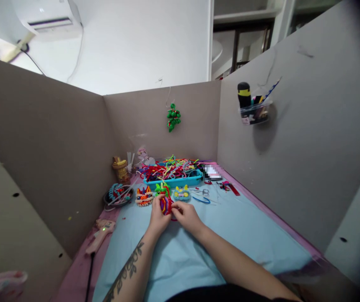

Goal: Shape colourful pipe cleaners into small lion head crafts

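Note:
My left hand (159, 216) is closed around a small round craft piece (166, 205) made of coiled pipe cleaners in red, purple, yellow and orange. My right hand (186, 214) meets its right side, thumb and fingers pinched at the red edge. What exactly the right fingertips grip is too small to be sure of, though a red strand shows beside them. Just beyond the hands stand an orange-and-cream pipe cleaner figure (144, 196), a bright green one (162, 189) and a pale blue one with yellow ears (182, 193).
A blue tray (173, 183) heaped with colourful pipe cleaners stands at the back. Scissors (205, 192) and a blue pipe cleaner (201, 201) lie to the right. A pink glue gun (99, 238) with a lit green light and a dark bowl (118, 200) are at left. Grey partitions enclose the table.

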The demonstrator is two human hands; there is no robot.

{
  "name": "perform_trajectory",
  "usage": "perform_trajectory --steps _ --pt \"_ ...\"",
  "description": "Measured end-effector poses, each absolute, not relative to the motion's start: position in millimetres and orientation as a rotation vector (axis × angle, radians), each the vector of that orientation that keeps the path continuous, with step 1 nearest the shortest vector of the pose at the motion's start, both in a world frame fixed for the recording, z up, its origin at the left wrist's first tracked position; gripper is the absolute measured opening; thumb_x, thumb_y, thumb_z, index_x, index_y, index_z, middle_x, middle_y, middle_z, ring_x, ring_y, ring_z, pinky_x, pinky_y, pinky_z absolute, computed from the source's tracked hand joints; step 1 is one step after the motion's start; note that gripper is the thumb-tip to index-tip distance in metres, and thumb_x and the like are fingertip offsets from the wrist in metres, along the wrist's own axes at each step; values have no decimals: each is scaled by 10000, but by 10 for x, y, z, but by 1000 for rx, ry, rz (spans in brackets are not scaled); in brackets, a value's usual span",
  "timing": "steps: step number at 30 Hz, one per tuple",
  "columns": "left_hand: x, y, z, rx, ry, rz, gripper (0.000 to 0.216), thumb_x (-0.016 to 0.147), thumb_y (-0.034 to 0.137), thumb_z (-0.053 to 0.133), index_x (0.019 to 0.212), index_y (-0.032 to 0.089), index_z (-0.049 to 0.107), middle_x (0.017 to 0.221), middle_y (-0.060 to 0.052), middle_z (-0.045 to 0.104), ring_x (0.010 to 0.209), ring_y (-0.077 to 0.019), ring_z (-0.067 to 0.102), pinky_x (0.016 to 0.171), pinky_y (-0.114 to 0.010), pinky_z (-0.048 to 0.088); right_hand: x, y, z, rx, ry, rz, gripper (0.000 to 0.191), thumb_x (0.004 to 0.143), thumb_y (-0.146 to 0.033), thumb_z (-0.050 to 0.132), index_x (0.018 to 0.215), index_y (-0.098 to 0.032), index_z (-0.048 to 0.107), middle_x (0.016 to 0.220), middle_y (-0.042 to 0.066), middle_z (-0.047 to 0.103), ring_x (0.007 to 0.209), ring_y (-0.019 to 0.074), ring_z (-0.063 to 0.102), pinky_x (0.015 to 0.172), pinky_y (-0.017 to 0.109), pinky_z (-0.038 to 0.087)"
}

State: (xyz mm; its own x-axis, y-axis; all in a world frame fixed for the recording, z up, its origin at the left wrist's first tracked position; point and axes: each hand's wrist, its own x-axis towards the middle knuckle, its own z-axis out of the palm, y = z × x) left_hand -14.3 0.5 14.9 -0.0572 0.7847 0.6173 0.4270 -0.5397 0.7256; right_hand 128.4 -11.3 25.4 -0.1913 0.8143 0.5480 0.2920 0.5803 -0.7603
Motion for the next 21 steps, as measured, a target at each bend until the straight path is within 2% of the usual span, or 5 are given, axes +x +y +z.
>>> perform_trajectory --steps 4,12,21 --pt "-141 8 136 1883 1295 1620 530 538 58 609 1032 211 490 1045 -59 506 1015 -224 488 930 -385 361 1264 -90 232 -982 -1733 722 142 740 -170 482 706 -175 620 628 -10 609 565 116 523 552 213 384" --pt "-164 54 53 1944 1306 1576 551 546 40 572 1067 190 473 1067 -74 506 1031 -226 482 930 -386 360 1261 -105 237 -963 -1724 771 124 714 -180 510 684 -181 631 494 -56 485 466 85 393 474 192 284" --pt "-140 48 94 1944 1312 1571 564 532 48 582 1066 192 471 1057 -78 501 1012 -232 488 923 -404 370 1266 -72 196 -915 -1679 805 175 744 -214 512 774 -187 682 712 5 662 640 139 562 607 225 425"
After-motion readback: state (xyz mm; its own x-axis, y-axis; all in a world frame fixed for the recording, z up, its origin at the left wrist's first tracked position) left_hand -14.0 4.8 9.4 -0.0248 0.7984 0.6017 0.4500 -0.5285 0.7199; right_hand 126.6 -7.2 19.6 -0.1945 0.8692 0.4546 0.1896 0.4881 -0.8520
